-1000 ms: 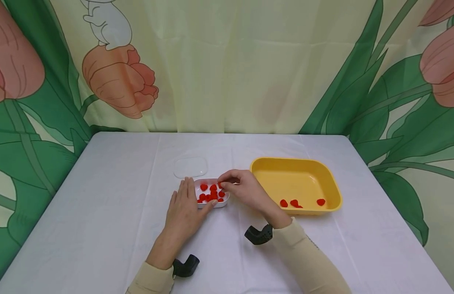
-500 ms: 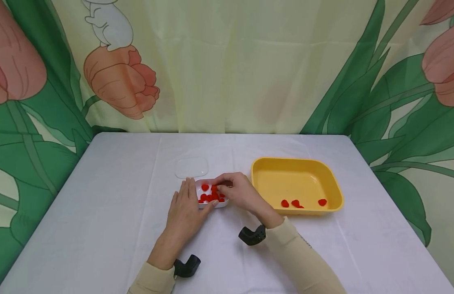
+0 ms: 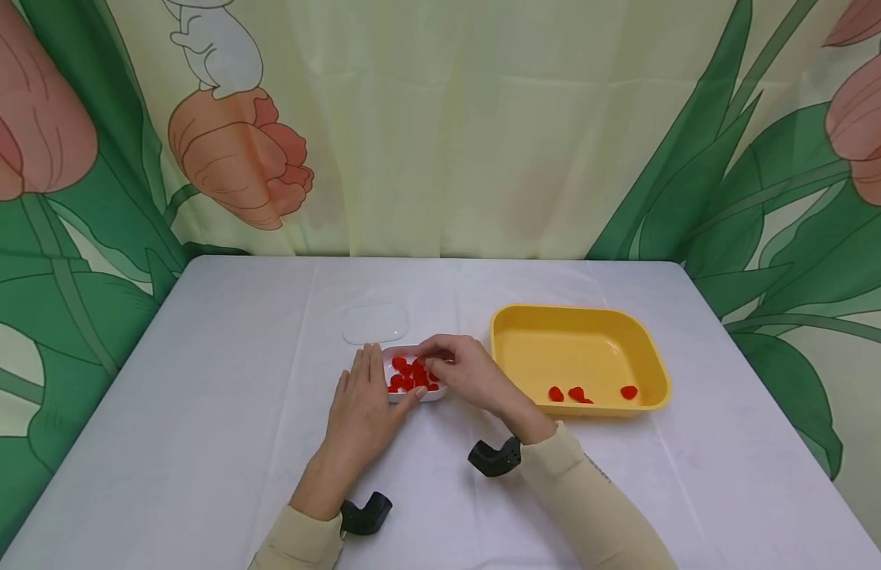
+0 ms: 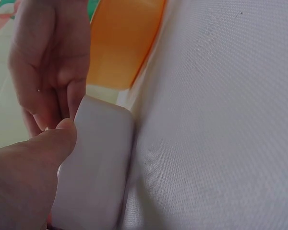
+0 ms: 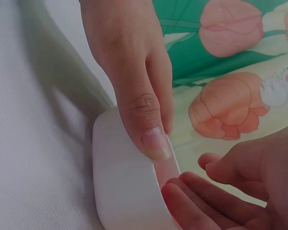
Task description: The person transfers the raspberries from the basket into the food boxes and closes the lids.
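Observation:
A small white box [image 3: 431, 396] stands on the table with several small red rounded pieces [image 3: 407, 381] inside; their exact kind is too small to tell. My left hand [image 3: 359, 408] steadies the box, straight fingers along its left end and thumb [image 4: 62, 134] on the near rim. Over the box's right side is my right hand [image 3: 465, 368], its loosely bent fingertips dipping in among the pieces. In the right wrist view, the right thumb [image 5: 212, 162] and fingers [image 5: 187, 201] are apart, with nothing visible between them. The box's right rim is partly hidden.
A yellow tray [image 3: 575, 317] stands to the right, with several red pieces [image 3: 577, 393] along its near side. Behind the white box lies a clear lid [image 3: 374, 323]. A white cloth covers the table [image 3: 219, 412]; a printed curtain [image 3: 440, 142] hangs behind it.
My right hand has moved slightly left and down into the white box and let go of a red piece there. Pieces in the box have shifted. The left hand stays on the box.

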A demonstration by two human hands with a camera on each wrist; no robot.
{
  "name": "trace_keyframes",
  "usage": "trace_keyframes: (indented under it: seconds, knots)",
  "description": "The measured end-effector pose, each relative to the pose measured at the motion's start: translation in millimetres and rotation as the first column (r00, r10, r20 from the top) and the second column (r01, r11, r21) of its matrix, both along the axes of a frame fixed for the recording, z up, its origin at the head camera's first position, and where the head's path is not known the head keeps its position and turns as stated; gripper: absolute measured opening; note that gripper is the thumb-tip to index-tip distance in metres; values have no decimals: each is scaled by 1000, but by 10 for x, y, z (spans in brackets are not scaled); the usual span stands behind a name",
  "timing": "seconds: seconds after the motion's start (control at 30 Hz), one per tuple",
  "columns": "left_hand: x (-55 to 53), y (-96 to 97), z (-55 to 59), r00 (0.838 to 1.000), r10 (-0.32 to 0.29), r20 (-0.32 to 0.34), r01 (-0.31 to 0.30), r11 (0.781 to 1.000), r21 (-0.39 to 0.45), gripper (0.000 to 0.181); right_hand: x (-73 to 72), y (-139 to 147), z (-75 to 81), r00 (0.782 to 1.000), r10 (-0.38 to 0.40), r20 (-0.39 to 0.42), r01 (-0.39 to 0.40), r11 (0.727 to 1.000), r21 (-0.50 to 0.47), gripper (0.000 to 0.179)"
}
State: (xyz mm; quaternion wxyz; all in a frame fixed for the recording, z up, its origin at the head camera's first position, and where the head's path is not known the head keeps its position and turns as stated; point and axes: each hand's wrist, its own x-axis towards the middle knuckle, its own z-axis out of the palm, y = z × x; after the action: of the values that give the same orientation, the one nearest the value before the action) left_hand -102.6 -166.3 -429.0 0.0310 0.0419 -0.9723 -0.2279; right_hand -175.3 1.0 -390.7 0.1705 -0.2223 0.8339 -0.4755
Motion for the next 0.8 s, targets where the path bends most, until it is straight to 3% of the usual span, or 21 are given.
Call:
trace_keyframes:
  seconds: [0.43,0.8]
  knots:
    - [-9,11,-8,1000,5,21,-5,1000,7,104,33,176,130,1000,-15,-12,15,999,-44,22]
    - [-9,24,-15,999,12,34,-13,1000,22,103,43,506,278,996,-84,-23,81,990,-115,16]
